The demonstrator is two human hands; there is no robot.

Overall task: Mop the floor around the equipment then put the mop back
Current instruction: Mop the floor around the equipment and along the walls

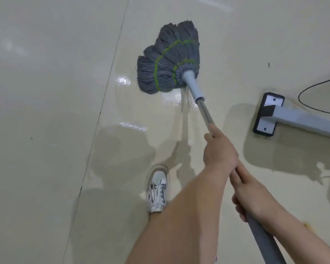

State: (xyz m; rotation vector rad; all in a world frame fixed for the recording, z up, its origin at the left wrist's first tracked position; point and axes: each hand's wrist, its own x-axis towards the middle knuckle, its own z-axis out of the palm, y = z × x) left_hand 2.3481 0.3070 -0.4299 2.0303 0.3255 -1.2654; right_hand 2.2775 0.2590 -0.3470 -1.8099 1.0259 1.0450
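A grey string mop head (170, 60) with green stitching lies fanned out flat on the cream floor (46, 92). Its metal handle (205, 111) slants down to the lower right. My left hand (219, 151) grips the handle higher up the shaft, fingers wrapped round it. My right hand (250, 195) grips the handle just behind, nearer my body, where the shaft turns dark grey. Wet streaks shine on the floor below the mop head.
A grey equipment leg (303, 121) with a black-edged foot plate (268, 114) stands on the floor at the right, with a thin black cable (301, 90) looping beside it. My white sneaker (157, 189) is planted at bottom centre. A floor seam runs diagonally on the left.
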